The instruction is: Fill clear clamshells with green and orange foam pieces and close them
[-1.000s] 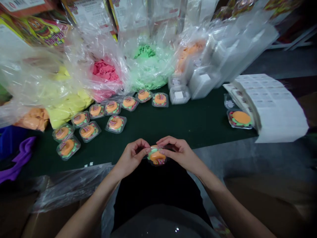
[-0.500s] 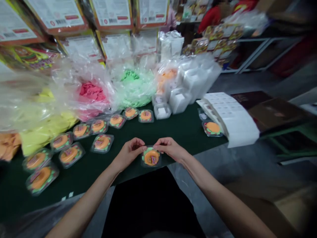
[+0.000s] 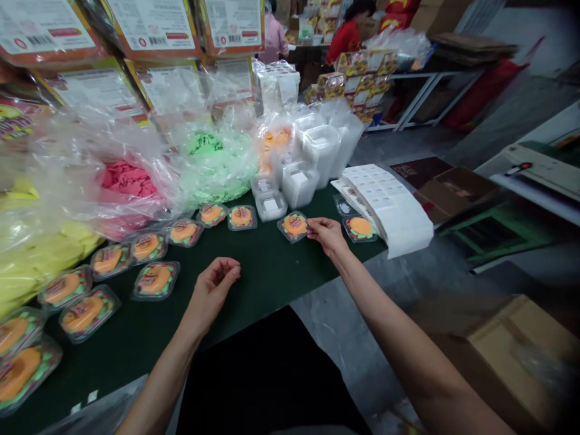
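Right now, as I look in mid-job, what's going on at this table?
One person's right hand has its grip on the right edge of a clear plastic box with an orange-topped, burger-shaped filling, at the dark green tabletop. The left hand hovers pinched closed, with nothing visible in it. Similar filled boxes line the left side, and a curved white printed sheet lies at the right.

Grey flr (image 3: 319,314); wht-framed tbl (image 3: 417,101) at back; pale wall (image 3: 539,45) rt.

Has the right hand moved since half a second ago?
Yes. Judged against the clear tubs, the right hand has moved rightward and away from the body, closer to the white sheets.
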Demonstrator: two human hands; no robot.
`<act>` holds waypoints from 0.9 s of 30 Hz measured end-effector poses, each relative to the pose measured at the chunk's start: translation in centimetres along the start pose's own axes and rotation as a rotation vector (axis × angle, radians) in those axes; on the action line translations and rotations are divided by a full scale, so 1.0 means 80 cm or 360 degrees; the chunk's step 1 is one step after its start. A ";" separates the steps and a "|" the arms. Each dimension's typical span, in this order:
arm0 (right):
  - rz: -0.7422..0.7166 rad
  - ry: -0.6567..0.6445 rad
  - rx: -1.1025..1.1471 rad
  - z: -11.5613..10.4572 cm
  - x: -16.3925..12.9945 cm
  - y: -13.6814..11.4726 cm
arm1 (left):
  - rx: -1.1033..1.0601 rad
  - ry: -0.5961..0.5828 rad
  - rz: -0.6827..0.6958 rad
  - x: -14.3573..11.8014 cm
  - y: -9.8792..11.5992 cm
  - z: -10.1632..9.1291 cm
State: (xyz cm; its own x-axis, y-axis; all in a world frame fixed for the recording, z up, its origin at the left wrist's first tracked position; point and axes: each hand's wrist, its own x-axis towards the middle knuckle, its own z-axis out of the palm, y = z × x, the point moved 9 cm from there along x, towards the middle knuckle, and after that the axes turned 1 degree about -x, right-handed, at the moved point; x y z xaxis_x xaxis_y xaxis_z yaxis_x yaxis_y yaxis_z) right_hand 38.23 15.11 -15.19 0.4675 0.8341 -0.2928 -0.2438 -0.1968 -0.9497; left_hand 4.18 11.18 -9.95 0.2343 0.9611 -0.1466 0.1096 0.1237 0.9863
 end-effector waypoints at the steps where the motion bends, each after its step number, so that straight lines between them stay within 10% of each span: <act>1: -0.0008 -0.0021 -0.0014 0.001 -0.003 0.001 | 0.0007 0.0010 0.0004 -0.001 0.002 -0.002; 12: -0.0109 -0.0302 -0.0340 0.018 -0.047 0.003 | 0.0084 0.0057 0.0110 -0.002 0.009 0.023; 21: -0.0828 0.0598 -0.1043 -0.149 -0.088 -0.084 | 0.0408 -0.0051 0.0377 -0.003 0.034 0.083; 27: -0.0811 0.0689 -0.1526 -0.165 -0.056 -0.065 | 0.0460 -0.0141 0.0527 0.018 0.072 0.157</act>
State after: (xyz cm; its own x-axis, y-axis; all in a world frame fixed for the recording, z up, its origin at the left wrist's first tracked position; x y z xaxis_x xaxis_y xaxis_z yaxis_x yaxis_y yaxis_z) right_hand 48.62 5.54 -10.44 0.6221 0.7197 0.3083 0.7103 -0.3530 -0.6090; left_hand 17.26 10.17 -5.46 0.3827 0.9107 0.1554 0.2772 -0.2736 0.9210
